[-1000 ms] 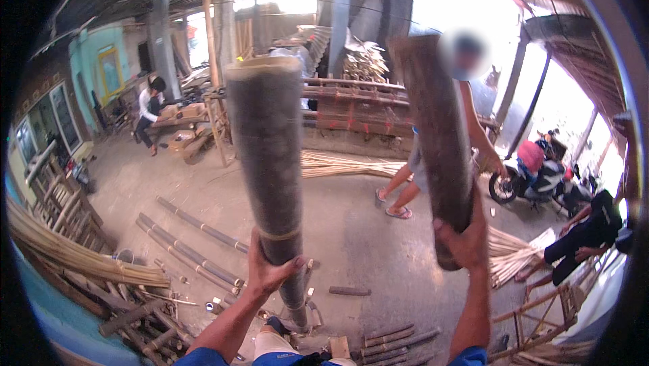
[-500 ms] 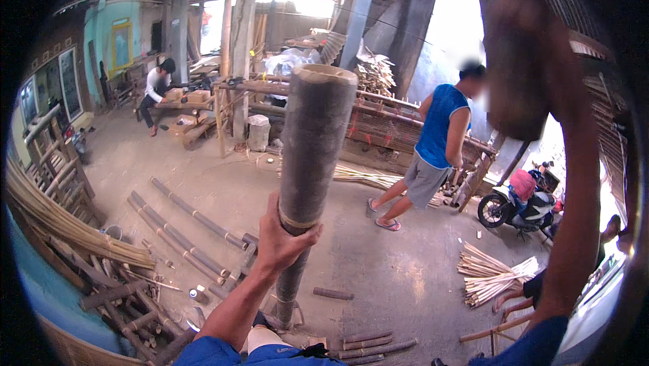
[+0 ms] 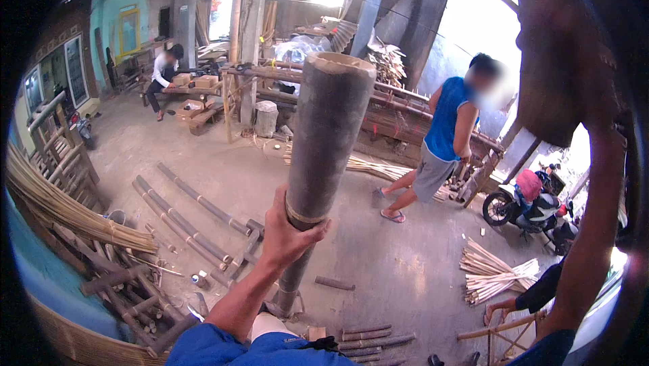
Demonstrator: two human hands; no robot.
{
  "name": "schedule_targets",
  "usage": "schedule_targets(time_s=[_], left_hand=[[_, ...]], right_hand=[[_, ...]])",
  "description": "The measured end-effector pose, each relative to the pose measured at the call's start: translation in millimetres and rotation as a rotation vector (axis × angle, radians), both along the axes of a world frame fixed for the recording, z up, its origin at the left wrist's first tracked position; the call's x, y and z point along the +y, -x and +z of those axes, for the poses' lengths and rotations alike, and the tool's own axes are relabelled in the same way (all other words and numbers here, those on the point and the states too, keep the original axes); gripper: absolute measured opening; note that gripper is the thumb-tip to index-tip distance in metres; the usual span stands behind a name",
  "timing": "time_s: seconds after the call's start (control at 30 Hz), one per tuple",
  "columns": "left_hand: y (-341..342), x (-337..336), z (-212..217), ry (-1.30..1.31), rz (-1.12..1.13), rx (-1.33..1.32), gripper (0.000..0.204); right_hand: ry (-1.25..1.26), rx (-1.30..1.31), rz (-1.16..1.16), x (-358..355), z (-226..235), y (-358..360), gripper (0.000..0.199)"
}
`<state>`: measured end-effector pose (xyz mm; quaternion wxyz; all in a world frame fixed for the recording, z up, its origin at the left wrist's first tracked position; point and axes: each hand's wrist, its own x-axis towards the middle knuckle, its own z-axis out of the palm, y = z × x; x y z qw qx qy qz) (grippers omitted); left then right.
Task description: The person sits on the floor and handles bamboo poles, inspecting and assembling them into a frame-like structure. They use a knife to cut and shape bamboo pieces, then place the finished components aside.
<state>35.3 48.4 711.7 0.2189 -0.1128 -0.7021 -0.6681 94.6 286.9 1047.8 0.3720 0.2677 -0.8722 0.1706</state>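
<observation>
My left hand (image 3: 292,227) is closed round a thick dark bamboo pole (image 3: 326,143), just at a pale ring on it. The pole stands upright and leans a little, its cut top end toward me and its lower end down by my leg. High at the right, my right hand (image 3: 593,61) is raised and wrapped round a thick, dark, blunt block (image 3: 547,88). The block is blurred and in shadow, so its material is unclear. It is apart from the pole.
Long bamboo poles (image 3: 182,220) lie on the floor at left, short cut pieces (image 3: 368,340) near my feet. Split sticks (image 3: 497,272) lie at right, by a seated person's foot. A person in blue (image 3: 446,119) walks beyond; another sits far left. A motorbike (image 3: 527,207) stands at right.
My raised right hand and the block have shifted right and a little lower in view. My left hand keeps its grip on the pole. The person in blue has stepped.
</observation>
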Motion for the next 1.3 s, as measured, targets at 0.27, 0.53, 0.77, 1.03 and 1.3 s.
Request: schedule_targets(time_s=[0.27, 0.53, 0.77, 1.03, 1.3], left_hand=[[-5, -1, -5, -0.004, -0.002, 0.018, 0.077], [-5, 0, -10, -0.010, -0.001, 0.019, 0.081], [-11, -2, -8, 0.022, 0.018, 0.026, 0.083], [-10, 0, -16, -0.007, 0.006, 0.017, 0.083], [-7, 1, -21, 0.029, 0.038, 0.036, 0.083]], right_hand=[[-0.070, 0.001, -0.162, 9, 21, 2, 0.070], [-0.297, -0.219, 0.102, 7, -42, 0, 0.093], [0.089, 0.004, -0.110, 33, 20, 19, 0.107], [-0.279, -0.303, -0.057, 22, -44, 8, 0.102], [0.245, -0.195, 0.000, 49, 25, 16, 0.089]])
